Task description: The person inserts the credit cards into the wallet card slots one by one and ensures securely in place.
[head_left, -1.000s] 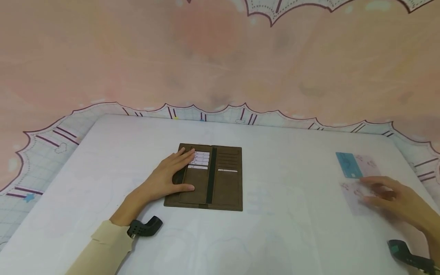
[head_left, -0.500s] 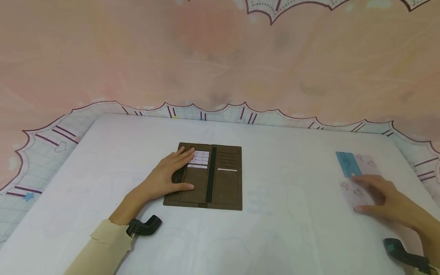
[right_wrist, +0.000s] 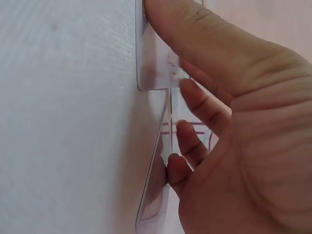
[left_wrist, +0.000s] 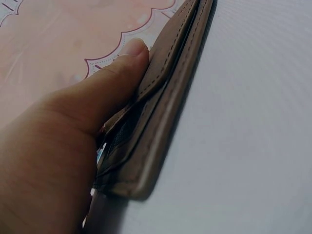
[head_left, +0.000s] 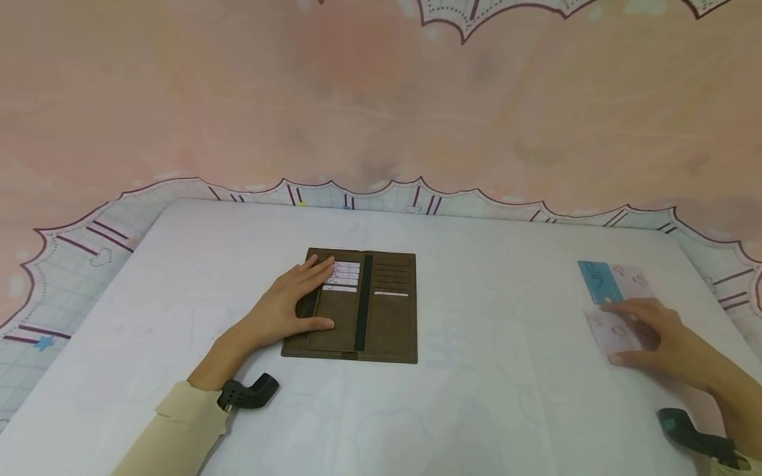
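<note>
A brown long wallet [head_left: 381,317] lies open on the white table [head_left: 476,396], with several cards in its left slots. My left hand [head_left: 300,301] rests flat on the wallet's left half, fingers straight across the slots. Its thumb [left_wrist: 122,68] lies on the inner flap [left_wrist: 170,58]. At the far right my right hand [head_left: 645,330] covers a pale pink card [head_left: 607,328] and pinches it, thumb [right_wrist: 195,34] at one edge and curled fingers [right_wrist: 195,102] at the other. The card [right_wrist: 151,68] still lies on the table.
A blue card [head_left: 595,281] and another pale card [head_left: 634,281] lie side by side just beyond my right hand. The table's right edge is close by. A pink patterned cloth [head_left: 357,99] hangs behind.
My right hand has settled from a blurred move onto the pale card, and its fingers have curled round the card's edges. The left hand and wallet have stayed put.
</note>
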The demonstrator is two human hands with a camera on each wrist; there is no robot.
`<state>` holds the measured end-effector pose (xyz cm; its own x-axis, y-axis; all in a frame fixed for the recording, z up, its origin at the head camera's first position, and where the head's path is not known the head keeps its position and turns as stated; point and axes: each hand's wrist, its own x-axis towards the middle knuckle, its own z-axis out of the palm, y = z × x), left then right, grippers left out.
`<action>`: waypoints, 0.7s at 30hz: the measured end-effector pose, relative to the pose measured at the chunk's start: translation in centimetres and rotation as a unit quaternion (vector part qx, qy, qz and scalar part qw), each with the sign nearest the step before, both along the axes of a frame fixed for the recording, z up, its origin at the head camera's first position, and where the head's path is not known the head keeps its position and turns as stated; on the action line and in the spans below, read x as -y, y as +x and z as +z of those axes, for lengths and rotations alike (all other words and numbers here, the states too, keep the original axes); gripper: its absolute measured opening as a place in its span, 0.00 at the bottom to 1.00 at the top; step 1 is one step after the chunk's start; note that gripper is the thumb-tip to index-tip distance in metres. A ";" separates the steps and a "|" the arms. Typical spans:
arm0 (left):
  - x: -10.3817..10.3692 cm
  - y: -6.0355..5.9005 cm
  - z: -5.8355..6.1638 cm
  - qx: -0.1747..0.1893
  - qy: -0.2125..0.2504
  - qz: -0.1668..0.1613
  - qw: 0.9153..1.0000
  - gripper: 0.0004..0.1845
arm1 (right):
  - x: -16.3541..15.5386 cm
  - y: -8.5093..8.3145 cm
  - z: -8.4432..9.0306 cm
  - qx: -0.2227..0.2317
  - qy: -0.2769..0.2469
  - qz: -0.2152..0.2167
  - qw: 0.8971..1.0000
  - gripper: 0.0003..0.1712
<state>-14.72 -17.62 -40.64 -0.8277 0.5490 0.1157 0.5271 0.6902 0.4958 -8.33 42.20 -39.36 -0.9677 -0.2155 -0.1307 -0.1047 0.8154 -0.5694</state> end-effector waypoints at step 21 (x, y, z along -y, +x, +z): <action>-0.1 0.0 -0.2 0.000 0.005 -0.002 1.000 0.51 | 0.3 -0.7 0.5 0.007 0.058 -0.055 0.997 0.35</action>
